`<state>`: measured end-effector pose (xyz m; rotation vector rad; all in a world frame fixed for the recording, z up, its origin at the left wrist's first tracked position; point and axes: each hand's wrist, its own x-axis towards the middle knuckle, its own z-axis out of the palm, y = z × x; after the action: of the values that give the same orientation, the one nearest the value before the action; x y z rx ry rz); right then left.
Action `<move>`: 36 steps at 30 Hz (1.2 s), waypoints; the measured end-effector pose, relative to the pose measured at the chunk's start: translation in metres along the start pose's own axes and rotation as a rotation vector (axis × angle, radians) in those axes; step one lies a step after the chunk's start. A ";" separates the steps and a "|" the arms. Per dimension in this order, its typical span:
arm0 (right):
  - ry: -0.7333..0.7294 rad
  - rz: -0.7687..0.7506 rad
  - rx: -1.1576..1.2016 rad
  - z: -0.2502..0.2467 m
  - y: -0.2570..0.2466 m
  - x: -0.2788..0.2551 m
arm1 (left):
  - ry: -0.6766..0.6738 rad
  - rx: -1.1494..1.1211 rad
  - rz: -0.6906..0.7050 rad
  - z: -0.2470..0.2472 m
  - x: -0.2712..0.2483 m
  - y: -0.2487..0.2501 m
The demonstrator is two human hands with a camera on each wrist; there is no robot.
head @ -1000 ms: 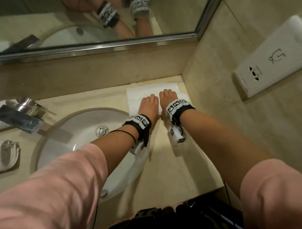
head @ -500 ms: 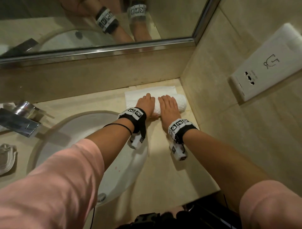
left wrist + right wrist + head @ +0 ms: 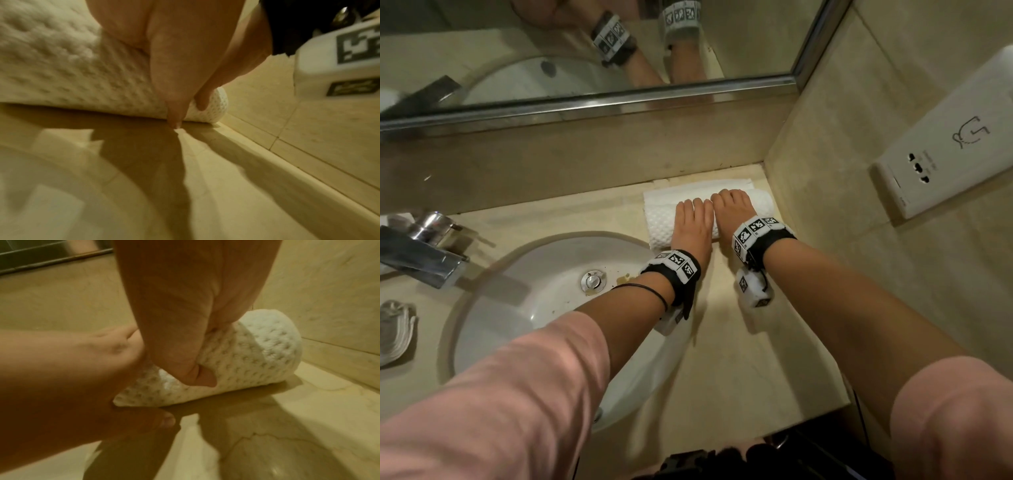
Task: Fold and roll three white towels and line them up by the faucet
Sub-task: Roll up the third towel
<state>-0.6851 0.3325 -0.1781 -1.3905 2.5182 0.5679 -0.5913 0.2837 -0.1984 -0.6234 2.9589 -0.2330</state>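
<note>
One white waffle-textured towel (image 3: 659, 219) lies at the back right corner of the counter, partly rolled, with a flat strip (image 3: 688, 190) left behind the roll toward the wall. My left hand (image 3: 693, 219) and right hand (image 3: 729, 209) sit side by side on the roll, fingers curved over its top. In the right wrist view my right hand (image 3: 185, 321) digs its thumb into the near side of the towel (image 3: 257, 356). In the left wrist view my left hand (image 3: 174, 56) covers the towel (image 3: 72, 73), thumb tip down at the counter.
The chrome faucet (image 3: 421, 253) stands at the far left behind the round white sink (image 3: 534, 298). A pale ribbed object (image 3: 395, 329) lies left of the basin. The tiled side wall with a white socket plate (image 3: 945, 147) is close beside the roll's right end. A mirror (image 3: 585, 51) runs above.
A second ago the towel lay flat under my hands. Both hands have since rolled it away from me, and the roll is now thicker and nearer the back wall.
</note>
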 end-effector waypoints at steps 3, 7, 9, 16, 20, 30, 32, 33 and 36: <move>-0.025 -0.006 0.008 -0.007 0.001 0.006 | -0.046 0.002 0.028 -0.005 0.008 -0.006; 0.073 0.021 0.083 -0.001 0.000 -0.006 | -0.080 0.025 0.033 -0.008 0.013 -0.010; 0.192 0.059 0.133 0.016 -0.003 -0.019 | -0.104 0.011 0.032 -0.009 0.017 -0.013; 0.210 0.069 0.213 0.018 -0.002 -0.007 | -0.131 -0.168 0.085 -0.008 0.035 -0.033; 0.128 0.032 0.148 0.004 0.007 0.010 | -0.103 -0.208 0.087 -0.005 0.040 -0.034; -0.039 0.012 -0.003 -0.017 0.012 0.045 | -0.006 -0.021 0.079 0.006 0.036 -0.028; -0.037 0.011 0.010 -0.018 0.014 0.050 | -0.019 -0.039 0.090 0.005 0.041 -0.031; -0.040 0.002 0.016 -0.019 0.016 0.052 | -0.025 -0.059 0.099 0.003 0.044 -0.034; -0.047 -0.022 0.041 -0.024 0.019 0.057 | -0.085 -0.124 0.119 -0.004 0.053 -0.043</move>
<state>-0.7313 0.2879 -0.1728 -1.3729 2.4602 0.5355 -0.6233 0.2240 -0.1913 -0.4556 2.9320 -0.0128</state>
